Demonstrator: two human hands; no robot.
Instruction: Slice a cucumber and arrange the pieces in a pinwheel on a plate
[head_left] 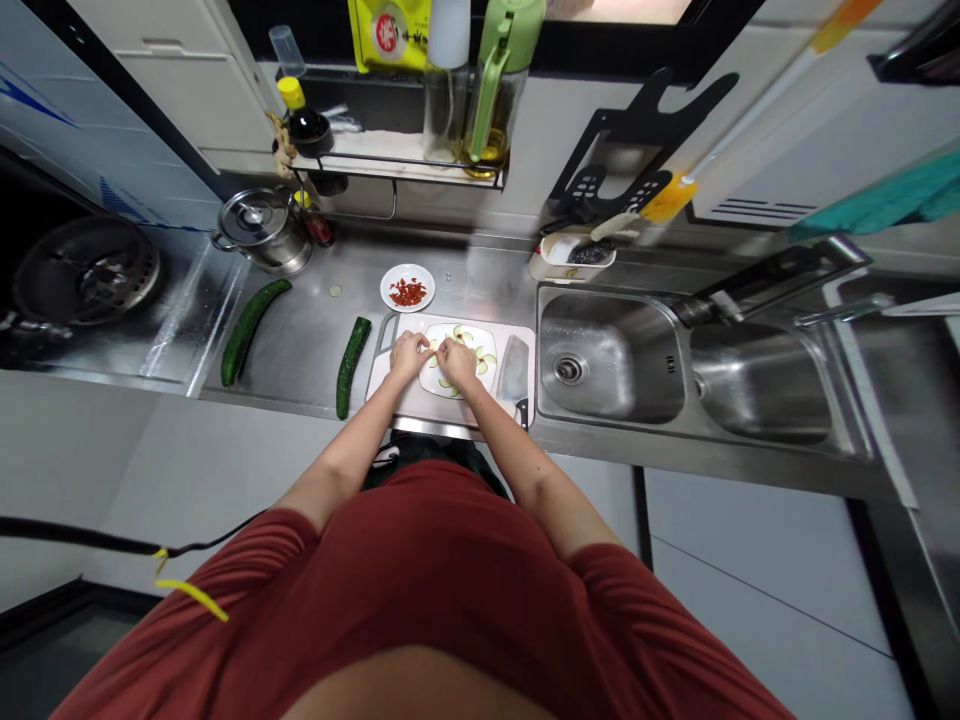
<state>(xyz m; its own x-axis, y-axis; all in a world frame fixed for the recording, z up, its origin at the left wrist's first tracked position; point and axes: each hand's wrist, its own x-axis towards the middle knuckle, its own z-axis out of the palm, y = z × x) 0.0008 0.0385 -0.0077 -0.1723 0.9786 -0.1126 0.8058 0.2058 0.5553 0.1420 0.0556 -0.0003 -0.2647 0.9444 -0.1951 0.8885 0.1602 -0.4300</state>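
Note:
A white plate (486, 383) with several pale green-edged slices (481, 365) rests on a light cutting board (411, 405). Over the plate's left part, my left hand (409, 354) and my right hand (456, 362) nearly meet, fingertips pinched together. Whatever is between the fingers is too small to name. A knife (514, 372) lies on the board to the right of the plate. Behind the board stands a small white dish (388, 286) with red pieces (407, 292). A dark green cucumber piece (352, 368) lies left of the board.
Another long cucumber (251, 330) lies farther left, near a lidded steel pot (268, 235). A double sink (611, 355) is on the right, with a faucet (780, 280) behind it. A rack (397, 170) with bottles hangs above the counter. A pan (86, 270) sits far left.

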